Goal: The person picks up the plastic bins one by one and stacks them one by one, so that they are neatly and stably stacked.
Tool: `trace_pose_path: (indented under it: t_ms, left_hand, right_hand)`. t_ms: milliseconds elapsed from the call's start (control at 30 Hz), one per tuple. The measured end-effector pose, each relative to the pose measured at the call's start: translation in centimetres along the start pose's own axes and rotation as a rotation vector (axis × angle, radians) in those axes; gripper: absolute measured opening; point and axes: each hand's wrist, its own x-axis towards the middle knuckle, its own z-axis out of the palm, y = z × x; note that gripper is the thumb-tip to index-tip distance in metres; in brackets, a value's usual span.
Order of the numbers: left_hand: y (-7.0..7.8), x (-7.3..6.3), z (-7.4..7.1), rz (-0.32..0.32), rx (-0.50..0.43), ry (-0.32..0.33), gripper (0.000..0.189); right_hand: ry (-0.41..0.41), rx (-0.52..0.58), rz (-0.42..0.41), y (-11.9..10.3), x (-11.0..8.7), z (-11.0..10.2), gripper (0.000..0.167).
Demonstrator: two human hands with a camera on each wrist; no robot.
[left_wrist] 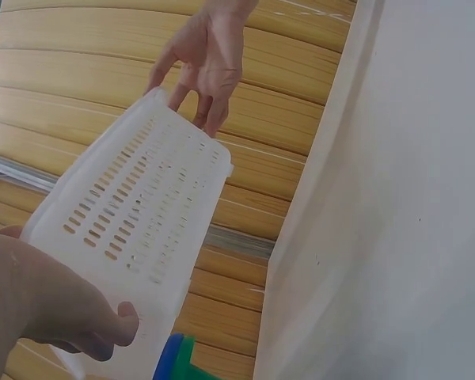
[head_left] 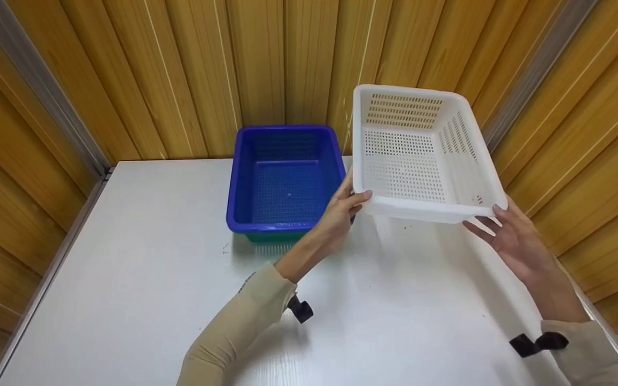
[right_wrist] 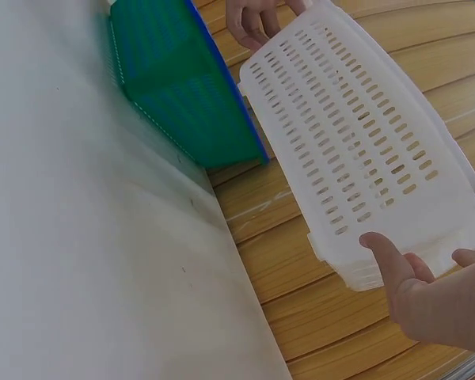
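Note:
A white perforated plastic basket is held up above the right part of the table, tilted so its inside faces the head camera. My left hand grips its near left corner, thumb over the rim. At the near right corner my right hand holds the basket, thumb at the rim and fingers spread below. In the right wrist view, the right fingers press against the slotted side wall. To the left, a blue basket sits nested in a green basket on the table; the left hand overlaps its right edge.
The white table lies under everything. Yellow wood-patterned panels rise behind it and on both sides, with grey metal strips at the corners. Black wrist mounts stick out from both sleeves.

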Motion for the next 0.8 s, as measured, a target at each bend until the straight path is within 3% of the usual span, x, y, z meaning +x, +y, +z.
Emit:
trace_pose_path:
  t_ms: [133,367,533,800]
  left_hand:
    - [0.7,-0.5,-0.8,0.004,-0.002,0.017,0.073]
    - [2.6,-1.1,-2.6,-0.006,0.045,0.024,0.072]
    - [4.1,-1.3,-3.9,-0.009,0.036,0.037,0.071]
    - [5.7,-1.9,-5.8,-0.003,0.008,0.039,0.071]
  right_hand:
    - [0.022,-0.05,0.001,0.2,0.6,0.8,0.054]
    - [0.151,-0.215,-0.003,1.1,2.4,2.4,0.051]
    - [0.137,-0.264,0.013,1.3,4.1,3.1,0.054]
    - [0.132,-0.254,0.002,2.1,5.5,4.5,0.054]
